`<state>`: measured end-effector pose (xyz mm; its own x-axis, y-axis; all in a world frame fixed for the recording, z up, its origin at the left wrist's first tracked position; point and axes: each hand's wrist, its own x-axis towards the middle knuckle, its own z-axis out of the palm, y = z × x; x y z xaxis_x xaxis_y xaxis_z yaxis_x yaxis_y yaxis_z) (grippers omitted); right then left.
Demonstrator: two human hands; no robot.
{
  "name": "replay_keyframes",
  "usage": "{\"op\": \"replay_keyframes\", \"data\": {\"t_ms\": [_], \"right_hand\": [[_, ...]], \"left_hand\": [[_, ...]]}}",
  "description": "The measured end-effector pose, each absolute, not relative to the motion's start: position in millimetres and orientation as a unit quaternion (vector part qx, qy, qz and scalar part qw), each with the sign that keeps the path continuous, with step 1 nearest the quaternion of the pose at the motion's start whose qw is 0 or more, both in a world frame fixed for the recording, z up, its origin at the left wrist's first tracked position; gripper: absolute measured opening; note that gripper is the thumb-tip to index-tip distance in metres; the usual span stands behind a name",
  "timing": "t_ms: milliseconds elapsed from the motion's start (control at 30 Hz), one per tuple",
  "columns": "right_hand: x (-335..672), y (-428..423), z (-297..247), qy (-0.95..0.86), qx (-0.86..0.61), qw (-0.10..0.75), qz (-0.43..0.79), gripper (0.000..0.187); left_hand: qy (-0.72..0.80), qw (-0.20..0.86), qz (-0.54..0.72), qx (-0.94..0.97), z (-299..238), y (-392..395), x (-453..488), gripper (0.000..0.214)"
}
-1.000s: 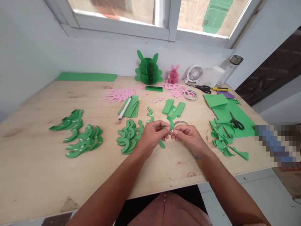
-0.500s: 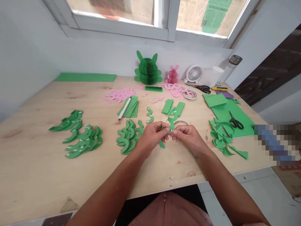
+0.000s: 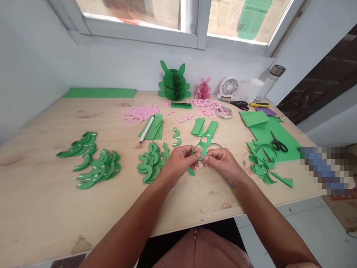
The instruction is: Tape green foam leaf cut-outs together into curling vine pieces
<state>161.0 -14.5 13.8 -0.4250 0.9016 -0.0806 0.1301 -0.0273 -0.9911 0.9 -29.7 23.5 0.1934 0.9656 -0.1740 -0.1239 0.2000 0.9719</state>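
Between my two hands is a curved green paper cutout [image 3: 204, 149] with small white strips on it. My left hand [image 3: 184, 160] pinches its left side, and my right hand [image 3: 218, 160] pinches the lower right edge; the fingertips of both almost meet. Behind my right hand a roll of tape [image 3: 215, 145] is partly hidden. Left of my left hand lies a pile of wavy green paper cutouts [image 3: 152, 162]. A single green cutout with white strips [image 3: 176, 137] rests just beyond. More curved cutouts with white strips [image 3: 102, 169] are heaped farther left.
Green scraps [image 3: 260, 163] and black scissors [image 3: 278, 142] lie right, by green sheets [image 3: 290, 145]. A white marker [image 3: 146, 130] rests on green rectangles. Pink cutouts [image 3: 142, 113], a green paper figure [image 3: 174, 85], a pink one [image 3: 204, 90] and a small fan [image 3: 228, 87] stand farther back.
The green cutout between my fingers has shifted slightly, its upper part now bending into a loop shape. Both hands keep nearly the same place and pinch; the view has moved a little.
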Motion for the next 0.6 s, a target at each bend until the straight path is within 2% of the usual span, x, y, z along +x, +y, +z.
{"op": "replay_keyframes", "data": {"t_ms": [600], "right_hand": [[160.1,-14.5,14.7,-0.617,-0.423,0.341,0.569,0.028]], "left_hand": [[0.479,0.611,0.447,0.444,25.2,-29.6,-1.9,0.019]]}}
